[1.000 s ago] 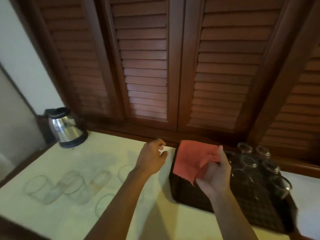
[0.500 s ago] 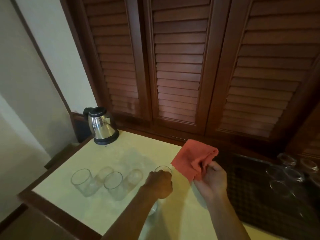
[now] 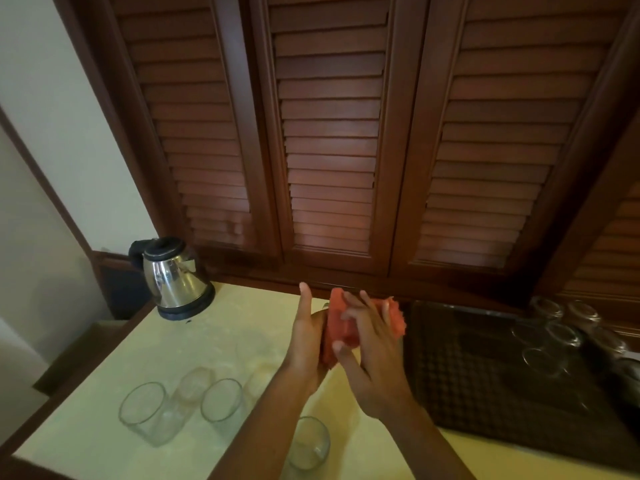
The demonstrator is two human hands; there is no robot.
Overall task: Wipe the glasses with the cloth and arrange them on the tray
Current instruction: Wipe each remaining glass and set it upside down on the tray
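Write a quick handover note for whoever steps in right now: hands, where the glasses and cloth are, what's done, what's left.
Left hand holds a glass, mostly hidden, up over the counter. Right hand presses the red cloth round it, wiping.
Done: several glasses stand upside down at the tray's far right end.
Left: finish this glass and set it on the tray, then wipe the glasses on the counter left of the tray, at least three.
Kettle stands at the counter's back left, apart from the job.

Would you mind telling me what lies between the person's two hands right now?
In the head view, the bunched red cloth lies between the left hand and right hand; any glass inside it is hidden.
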